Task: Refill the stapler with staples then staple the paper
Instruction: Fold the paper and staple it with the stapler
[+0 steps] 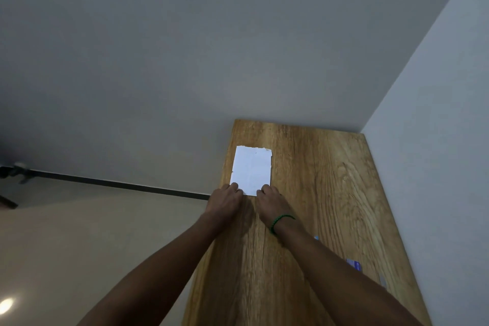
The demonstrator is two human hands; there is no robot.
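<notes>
Head camera, looking down along both outstretched forearms. A long wooden tabletop (325, 193) with strong brown grain runs away from the viewer into the corner of a plain room. Its far end meets a grey wall (185, 47) and its right side lies along a paler wall (444, 140). Left of the table is a glossy beige floor (79, 233), with a dark skirting strip (119, 185) where floor meets wall and a bright spot of reflected light (5, 306) at the lower left.

A white sheet of paper (252, 168) lies flat near the far left part of the tabletop, its long sides running away from the viewer and its far edge ragged. The left hand (227, 200) is at the sheet's near left corner and the right hand (271, 200) at its near right corner, the two hands close together. Both sets of fingers are bent, knuckles up, with the tips on the sheet's near edge; whether they pinch the sheet or only press on it cannot be told. A green bead bracelet (281, 222) circles the right wrist.

The sheet's left side lies just inside the table's left edge. Bare wood stretches to its right and beyond its far edge. Nearer the viewer, beside the right forearm, a small blue box (354, 264) and a grey item (383, 282) show only partly, too blurred to identify.
</notes>
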